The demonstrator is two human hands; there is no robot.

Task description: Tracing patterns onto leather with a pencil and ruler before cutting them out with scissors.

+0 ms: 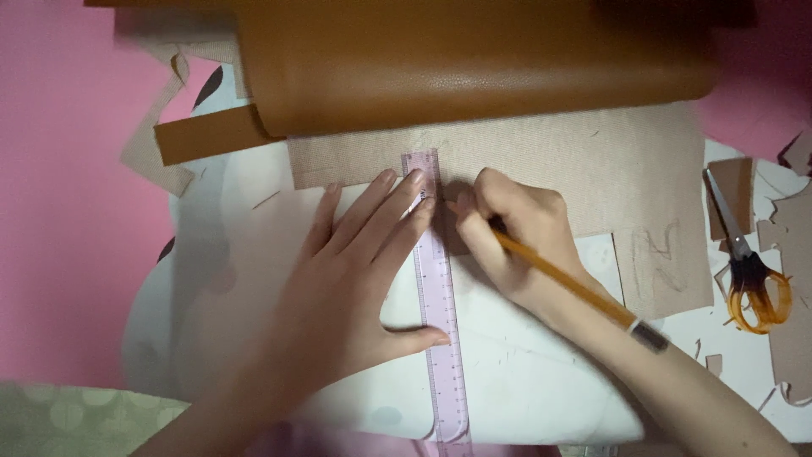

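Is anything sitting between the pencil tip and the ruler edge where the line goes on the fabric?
Nothing visible does. The pencil in the right hand meets the tan fabric right beside the pink ruler, pinned flat by the left hand.

ruler (441, 338): clear pink, flat, lengthwise on beige material | pencil (565, 282): yellow, slanted, tip beside ruler

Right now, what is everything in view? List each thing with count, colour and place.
ruler: one, clear pink, centre, upright in the frame
pencil: one, yellow-orange, right of the ruler
leather roll: one, tan, top
fabric backing: one sheet, beige, below the roll
scissors: one pair, orange handles, far right
leather strip: one, tan, upper left
white board: one, underneath everything
left hand: flat, pressing the ruler
right hand: gripping the pencil against the ruler edge
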